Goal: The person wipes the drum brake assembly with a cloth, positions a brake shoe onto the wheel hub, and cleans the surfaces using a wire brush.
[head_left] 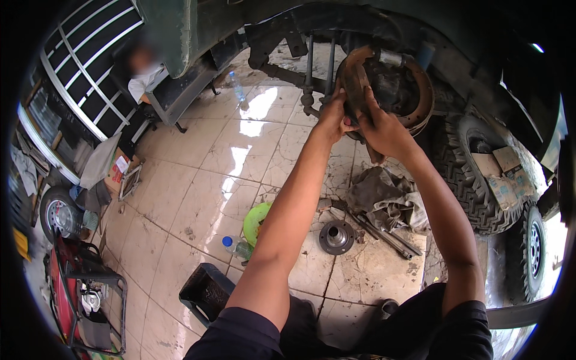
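Both arms reach up to a rusty drum brake assembly (pixel 420 96) under the dark vehicle body. My left hand (pixel 332 119) is closed on the lower left part of a curved brown brake shoe (pixel 355 72). Beside it, my right hand (pixel 385 129) grips the same shoe, thumb up along its face. What the fingertips press on behind the shoe is hidden. Below the hands, a flanged metal spindle (pixel 336 237) stands on the tiled floor. A crumpled grey rag (pixel 387 198) and several metal bars (pixel 393 237) lie to its right.
A lime-green bowl (pixel 255 221), a blue-capped bottle (pixel 237 246) and a black container (pixel 204 294) sit left of my legs. Large tires (pixel 465 180) stand at right. Further left are a red-and-black machine (pixel 84 294) and a seated person (pixel 144 75).
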The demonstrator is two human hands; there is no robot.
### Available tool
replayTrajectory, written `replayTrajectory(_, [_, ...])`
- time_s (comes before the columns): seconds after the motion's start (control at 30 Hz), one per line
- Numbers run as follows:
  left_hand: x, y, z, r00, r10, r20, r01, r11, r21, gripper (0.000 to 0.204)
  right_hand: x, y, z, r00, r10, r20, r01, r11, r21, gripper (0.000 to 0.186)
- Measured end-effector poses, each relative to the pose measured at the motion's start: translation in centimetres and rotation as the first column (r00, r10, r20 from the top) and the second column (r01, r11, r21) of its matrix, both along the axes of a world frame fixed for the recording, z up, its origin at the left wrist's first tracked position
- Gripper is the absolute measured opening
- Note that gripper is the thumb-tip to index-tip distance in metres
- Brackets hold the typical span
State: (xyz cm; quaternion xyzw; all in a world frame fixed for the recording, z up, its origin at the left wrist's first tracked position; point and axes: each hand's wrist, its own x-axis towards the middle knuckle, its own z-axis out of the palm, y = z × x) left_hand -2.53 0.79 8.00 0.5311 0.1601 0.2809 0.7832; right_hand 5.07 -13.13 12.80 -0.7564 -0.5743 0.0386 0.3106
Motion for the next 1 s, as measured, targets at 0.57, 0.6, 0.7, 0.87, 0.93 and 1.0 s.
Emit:
replayTrajectory(0.57, [0.6, -0.1, -0.5, 0.999, 0.036, -0.013, -0.036, 0.999, 0.007, 0.054, 1.9, 2.1, 1.4, 1.0, 0.007, -0.024, -0.006, 1.0, 0.028, 0.068])
replayTrajectory(0.6, [1.0, -0.3, -0.2, 0.999, 0.029, -0.021, -0.029, 1.0, -0.001, 0.054, 3.3, 2.9, 1.0, 0.998, 0.023, -0.052, -0.02, 0.998, 0.056, 0.07])
replayTrajectory(0.7, [1.2, -0.2, 0.0, 0.998, 0.012, -0.063, -0.01, 0.999, 0.035, 0.056, 4.1, 4.1, -0.5, 0.998, 0.026, 0.055, -0.041, 0.956, 0.291, 0.069])
replayTrajectory(0.87, [-0.5, 0.7, -0.3, 0.991, 0.085, -0.101, -0.079, 0.995, 0.064, 0.057, -0.5, 1.0, 0.3, 0.965, 0.064, -0.253, -0.057, 0.998, 0.035, 0.071])
replayTrajectory(0.93, [-0.1, 0.5, -0.5, 0.991, 0.1, -0.088, -0.098, 0.995, 0.027, 0.055, 0.2, 1.3, -0.6, 0.991, 0.051, -0.123, -0.037, 0.993, 0.108, 0.069])
replayTrajectory(1.0, [0.4, 0.2, -0.3, 0.991, 0.108, -0.073, -0.108, 0.994, 0.003, 0.053, 1.2, 2.3, -0.5, 0.995, 0.012, -0.096, 0.001, 0.991, 0.137, 0.068])
